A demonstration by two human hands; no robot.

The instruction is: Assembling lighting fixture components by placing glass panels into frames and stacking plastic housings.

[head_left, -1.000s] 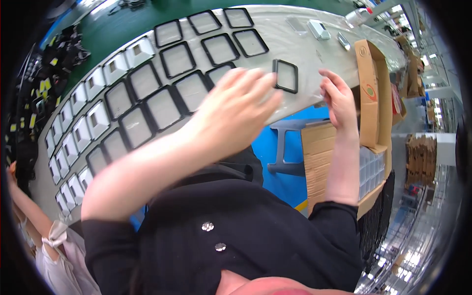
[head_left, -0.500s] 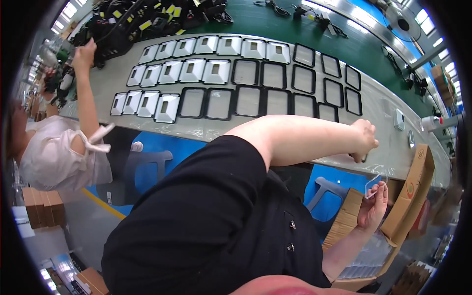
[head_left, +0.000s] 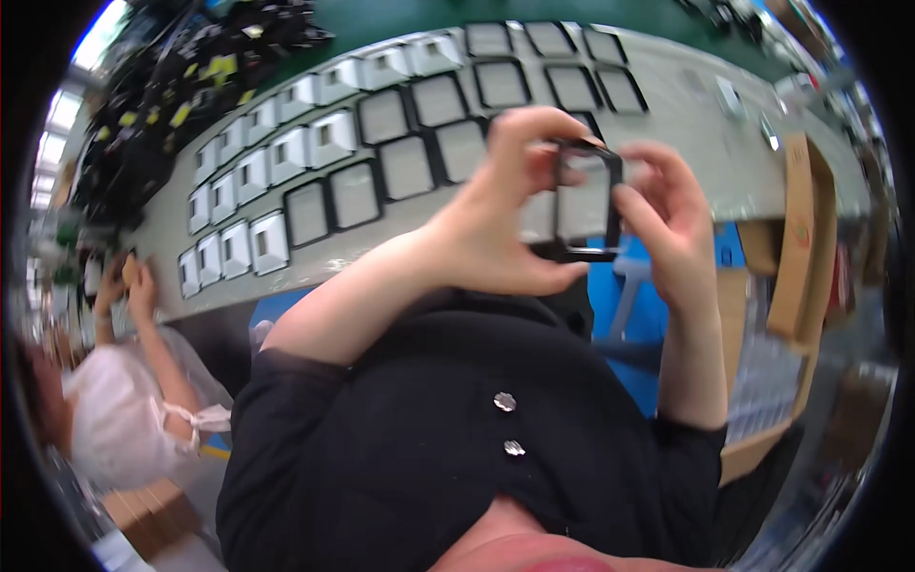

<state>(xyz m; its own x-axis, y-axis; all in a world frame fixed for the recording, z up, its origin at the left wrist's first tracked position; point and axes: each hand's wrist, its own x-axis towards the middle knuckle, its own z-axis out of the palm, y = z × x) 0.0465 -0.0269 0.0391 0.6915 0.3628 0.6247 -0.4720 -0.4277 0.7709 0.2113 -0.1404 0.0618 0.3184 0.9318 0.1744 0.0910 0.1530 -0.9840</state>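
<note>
In front of my chest, above the table's near edge, a black rectangular frame (head_left: 591, 255) is held upright between both hands. My left hand (head_left: 500, 205) spans its left side, fingers at the top and thumb stretched below. At the right side my right hand (head_left: 672, 214) pinches the edge between thumb and fingers, slightly blurred. Whether a clear panel sits inside the frame I cannot tell. Beyond my hands, rows of similar black frames (head_left: 307, 212) lie on the table (head_left: 419, 224), beside white housings with a small window (head_left: 270, 243).
An open cardboard box (head_left: 805, 238) with clear plastic pieces (head_left: 762, 377) stands at the right. Two small pale items lie at the table's far right. Dark cables and parts (head_left: 172, 95) are heaped at the far left. A co-worker in white (head_left: 133, 391) works at the left.
My left hand has come back from the table's right side and my right hand up from above the box, where it held a clear panel. Both hands now meet at a black frame.
</note>
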